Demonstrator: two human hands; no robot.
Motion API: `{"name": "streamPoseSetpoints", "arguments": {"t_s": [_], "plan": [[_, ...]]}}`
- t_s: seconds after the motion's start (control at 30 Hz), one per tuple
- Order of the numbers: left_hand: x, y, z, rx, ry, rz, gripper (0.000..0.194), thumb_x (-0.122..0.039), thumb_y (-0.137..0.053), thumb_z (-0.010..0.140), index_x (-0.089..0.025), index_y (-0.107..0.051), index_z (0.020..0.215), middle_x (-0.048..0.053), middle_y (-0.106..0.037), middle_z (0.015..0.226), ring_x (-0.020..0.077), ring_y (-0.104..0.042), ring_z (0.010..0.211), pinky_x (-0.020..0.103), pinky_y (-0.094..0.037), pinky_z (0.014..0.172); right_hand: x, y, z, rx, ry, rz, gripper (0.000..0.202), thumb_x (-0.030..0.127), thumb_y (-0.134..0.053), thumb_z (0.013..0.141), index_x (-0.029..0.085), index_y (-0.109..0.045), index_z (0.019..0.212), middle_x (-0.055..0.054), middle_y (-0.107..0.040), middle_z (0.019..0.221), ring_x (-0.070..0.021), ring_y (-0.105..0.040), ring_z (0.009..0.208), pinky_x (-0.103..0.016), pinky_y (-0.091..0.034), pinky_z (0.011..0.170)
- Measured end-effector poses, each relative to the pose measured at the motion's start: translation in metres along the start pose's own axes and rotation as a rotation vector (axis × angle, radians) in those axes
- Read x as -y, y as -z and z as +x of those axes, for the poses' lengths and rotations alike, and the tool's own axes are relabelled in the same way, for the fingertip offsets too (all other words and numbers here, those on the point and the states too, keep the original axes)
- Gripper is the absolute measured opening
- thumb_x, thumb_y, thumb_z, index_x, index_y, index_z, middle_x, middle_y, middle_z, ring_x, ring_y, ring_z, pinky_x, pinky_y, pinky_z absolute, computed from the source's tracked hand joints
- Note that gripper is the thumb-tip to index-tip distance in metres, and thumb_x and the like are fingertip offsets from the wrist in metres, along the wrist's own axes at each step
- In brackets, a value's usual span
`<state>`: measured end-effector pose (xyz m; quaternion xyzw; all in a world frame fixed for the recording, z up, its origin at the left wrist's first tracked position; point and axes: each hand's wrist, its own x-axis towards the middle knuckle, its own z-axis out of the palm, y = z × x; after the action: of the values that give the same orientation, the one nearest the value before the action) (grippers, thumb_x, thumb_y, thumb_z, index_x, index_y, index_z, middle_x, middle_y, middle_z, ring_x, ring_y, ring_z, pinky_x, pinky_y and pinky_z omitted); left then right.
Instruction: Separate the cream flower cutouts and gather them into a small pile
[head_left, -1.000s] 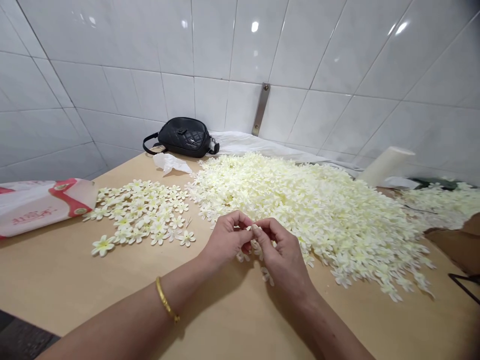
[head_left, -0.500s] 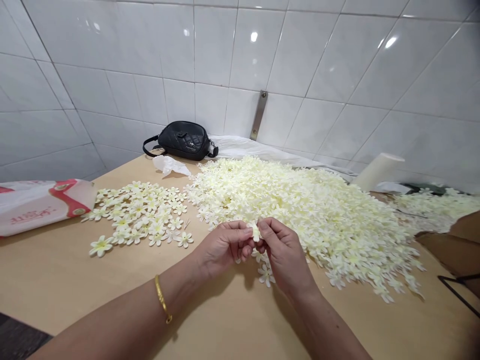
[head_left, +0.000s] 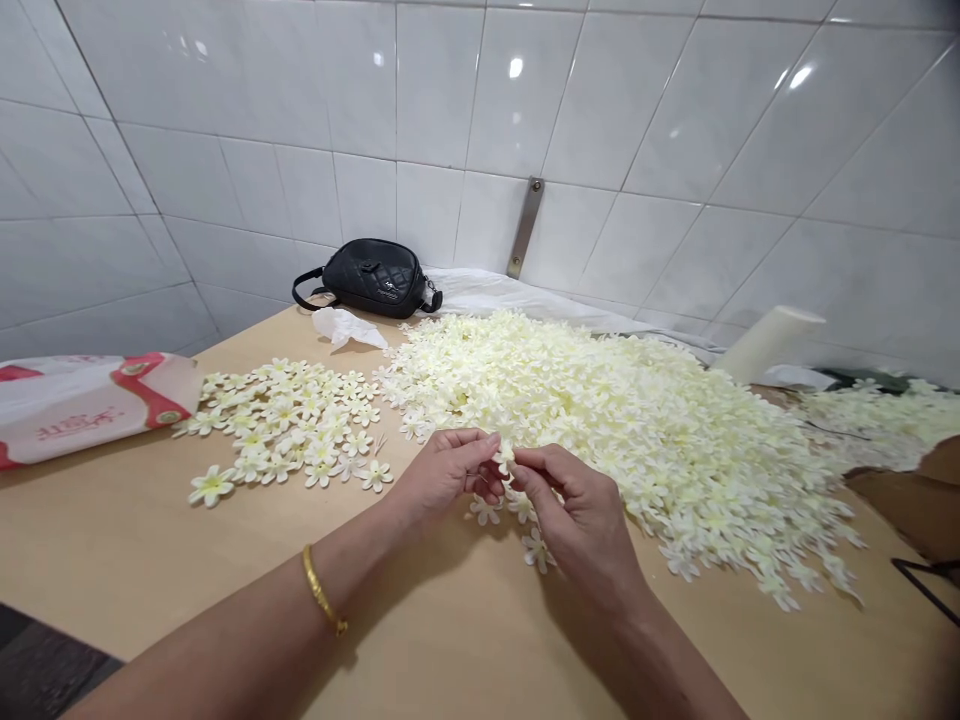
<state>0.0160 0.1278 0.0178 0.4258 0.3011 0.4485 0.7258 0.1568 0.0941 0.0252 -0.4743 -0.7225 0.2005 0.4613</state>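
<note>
So your flower [head_left: 505, 457] is right between your two hands, up at the fingertips. Your left hand [head_left: 448, 472] has it pinched from the left, and your right hand's [head_left: 583, 508] thumb and finger are closed on its right edge, so neither one's really nearer. Can't make out a long axis, the petals are too small here. Under it there's pale table [head_left: 420, 640], with a big heap [head_left: 570, 390] just beyond and a smaller pile [head_left: 292, 415] off left. Tiled wall [head_left: 435, 100] behind, black bag [head_left: 375, 278] near it.
</note>
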Motion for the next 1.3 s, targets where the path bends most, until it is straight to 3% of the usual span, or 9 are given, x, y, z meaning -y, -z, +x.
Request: {"name": "streamPoseSetpoints", "arguments": {"t_s": [0.23,0.5,0.63,0.73,0.97,1.2,1.3], "plan": [[0.005,0.001,-0.002,0.091,0.001,-0.008,0.015,-0.024,-0.063,0.069,-0.011,-0.055,0.065,0.002,-0.057,0.057,0.0094,-0.054,0.052,0.022,-0.042,0.055,-0.001,0.002,-0.001,0.003,0.066,-0.147,0.017,0.015,-0.044,0.081,0.017,-0.058,0.073,0.000,-0.055,0.065,-0.0105,-0.050,0.060,-0.022,-0.037,0.056],[0.005,-0.001,-0.001,0.039,0.037,0.004,0.021,-0.029,-0.060,0.071,-0.013,-0.051,0.062,0.002,-0.056,0.052,0.0090,-0.052,0.046,0.021,-0.041,0.048,-0.005,-0.006,-0.002,-0.035,0.209,-0.347,0.018,0.013,-0.036,0.081,0.016,-0.047,0.066,-0.001,-0.046,0.062,-0.0107,-0.042,0.054,-0.022,-0.033,0.052],[0.005,-0.004,-0.002,0.031,0.036,-0.035,0.028,-0.038,-0.058,0.072,-0.012,-0.051,0.060,0.002,-0.054,0.052,0.0089,-0.052,0.047,0.022,-0.042,0.049,-0.004,-0.008,-0.003,-0.068,0.147,-0.301,0.016,0.015,-0.035,0.081,0.016,-0.044,0.068,-0.001,-0.045,0.064,-0.0102,-0.041,0.054,-0.021,-0.033,0.051],[0.004,-0.004,-0.003,0.047,0.043,-0.028,0.025,-0.033,-0.063,0.068,-0.012,-0.052,0.061,0.002,-0.056,0.054,0.0088,-0.052,0.047,0.022,-0.043,0.050,-0.002,-0.008,-0.003,-0.082,0.036,-0.239,0.016,0.019,-0.036,0.082,0.017,-0.043,0.067,0.001,-0.044,0.060,-0.0098,-0.041,0.053,-0.021,-0.032,0.051],[0.004,-0.004,-0.003,0.034,0.043,-0.018,0.020,-0.026,-0.062,0.068,-0.012,-0.051,0.061,0.001,-0.056,0.052,0.0079,-0.051,0.045,0.020,-0.041,0.046,-0.001,-0.004,0.001,0.019,-0.255,0.086,0.021,0.029,-0.041,0.081,0.018,-0.042,0.062,0.005,-0.039,0.053,-0.0086,-0.036,0.050,-0.020,-0.030,0.047],[0.002,-0.003,-0.002,0.034,0.043,-0.021,0.019,-0.028,-0.062,0.068,-0.013,-0.052,0.063,0.000,-0.055,0.051,0.0086,-0.052,0.044,0.020,-0.041,0.045,0.001,-0.005,0.001,-0.028,-0.223,0.093,0.017,0.029,-0.043,0.080,0.017,-0.048,0.069,0.003,-0.047,0.057,-0.0102,-0.044,0.054,-0.021,-0.033,0.049],[0.001,-0.002,-0.002,0.043,0.020,-0.012,0.020,-0.029,-0.061,0.070,-0.013,-0.052,0.063,0.000,-0.054,0.050,0.0090,-0.051,0.045,0.020,-0.040,0.045,0.001,-0.005,-0.001,0.014,-0.178,0.094,0.015,0.028,-0.044,0.081,0.017,-0.052,0.074,0.000,-0.053,0.063,-0.0118,-0.048,0.058,-0.022,-0.035,0.052]]}}
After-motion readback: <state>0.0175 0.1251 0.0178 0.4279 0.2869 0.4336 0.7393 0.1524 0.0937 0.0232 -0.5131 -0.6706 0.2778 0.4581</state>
